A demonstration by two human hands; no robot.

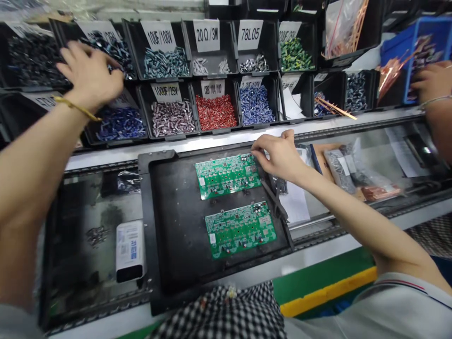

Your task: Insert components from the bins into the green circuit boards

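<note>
My left hand reaches over the upper left bin of dark capacitors, its fingers spread. A thin yellow band circles that wrist. With thumb and index finger pressed together, my right hand is at the top right corner of the upper green circuit board; what is between the fingertips is too small to make out. Below it lies a second green board. Both boards rest in a black tray, with small parts mounted on them.
Labelled bins hold red parts, blue parts and green parts. A white box stands left of the tray. Bagged parts lie to the right. At the right edge, another person's hand is near a blue bin.
</note>
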